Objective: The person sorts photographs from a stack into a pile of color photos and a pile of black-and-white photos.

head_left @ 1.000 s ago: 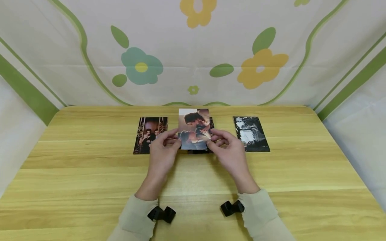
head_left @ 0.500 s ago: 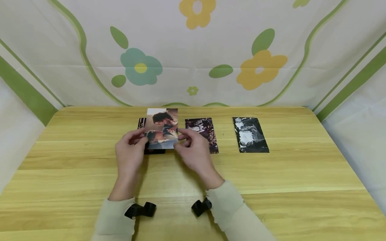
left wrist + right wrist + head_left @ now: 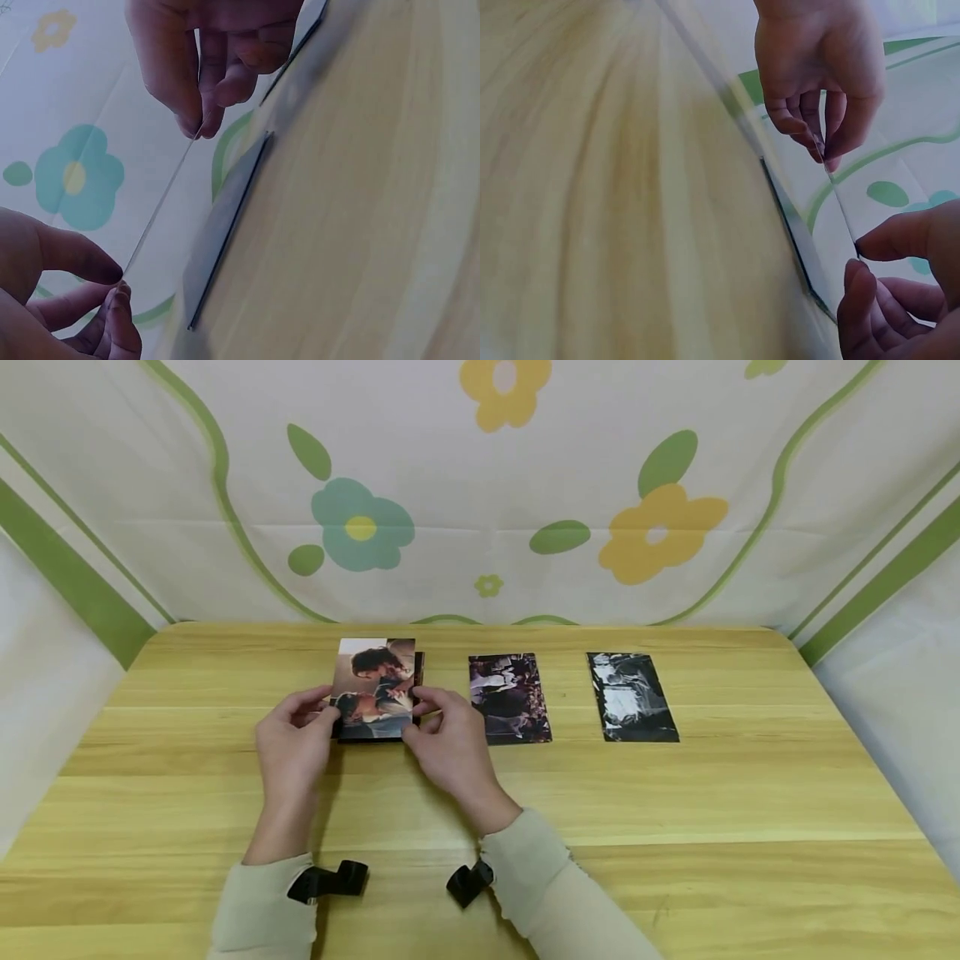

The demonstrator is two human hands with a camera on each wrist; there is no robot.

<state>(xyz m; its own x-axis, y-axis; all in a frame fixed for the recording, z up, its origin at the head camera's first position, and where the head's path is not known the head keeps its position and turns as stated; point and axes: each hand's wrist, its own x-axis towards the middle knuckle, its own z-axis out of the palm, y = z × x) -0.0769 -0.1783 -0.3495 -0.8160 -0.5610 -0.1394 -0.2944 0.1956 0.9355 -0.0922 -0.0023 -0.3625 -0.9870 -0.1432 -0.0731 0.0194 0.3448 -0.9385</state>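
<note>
Both hands hold one photo card (image 3: 375,689) by its two side edges, raised over the left part of the table. My left hand (image 3: 295,739) pinches its left edge between thumb and fingers, and my right hand (image 3: 450,739) pinches the right edge. The card's picture shows two people close together. Just under it lies a dark card (image 3: 229,232), flat on the table and mostly hidden in the head view. In the left wrist view the held card (image 3: 161,202) is seen edge-on, apart from the one below.
To the right lie a dark purplish card (image 3: 513,697) and, farther right, a black-and-white card (image 3: 633,697), both flat on the wooden table (image 3: 600,802). Behind the table hangs a white cloth (image 3: 450,485) with flowers. A black wrist mount (image 3: 330,881) sits on each sleeve.
Both hands have carried the pinched card leftward, from above the middle card to above the left one. The middle card has come into view. The cards on the table lie as before.
</note>
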